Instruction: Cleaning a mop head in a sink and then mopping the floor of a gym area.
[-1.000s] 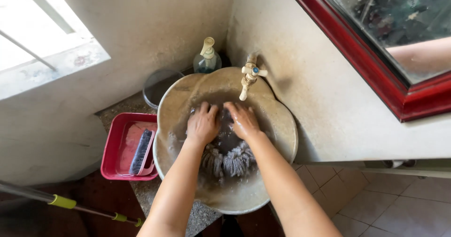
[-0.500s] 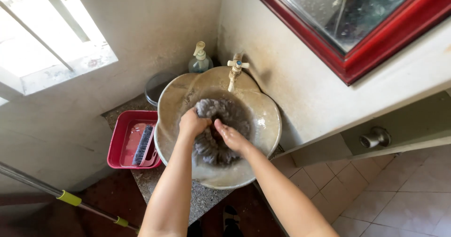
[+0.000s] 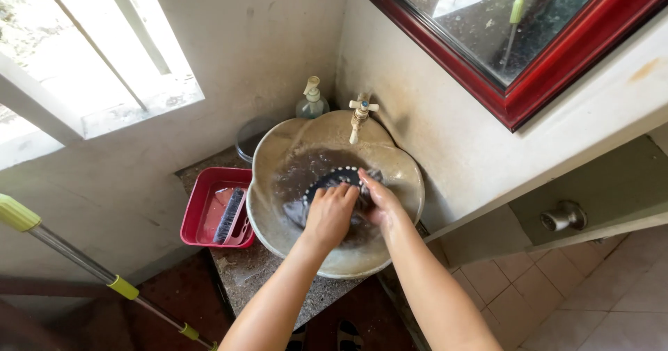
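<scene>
Hands: both are down in the basin (image 3: 268,177), pressed on a dark round mop head (image 3: 334,179).
Left hand (image 3: 329,215): fingers curled over the mop head's near side, gripping it; the palm hides what lies under it.
Right hand (image 3: 379,201): closed on the mop head's right edge; its fingertips are partly hidden behind the left hand.
Mop head: sits in the middle of the basin in murky water, a row of pale dots showing along its far rim; most of it is covered by the hands.
Tap (image 3: 360,118): pale, on the wall just above the basin's far edge.
Soap bottle (image 3: 312,102): pump type, beside the tap.
Red tray (image 3: 202,201): left of the basin on the tabletop (image 3: 243,271), holding a brush (image 3: 229,215).
Pole (image 3: 104,274): metal with yellow-green bands, cut off at the frame's edge.
Mirror (image 3: 515,24): red-framed, only partly in view.
</scene>
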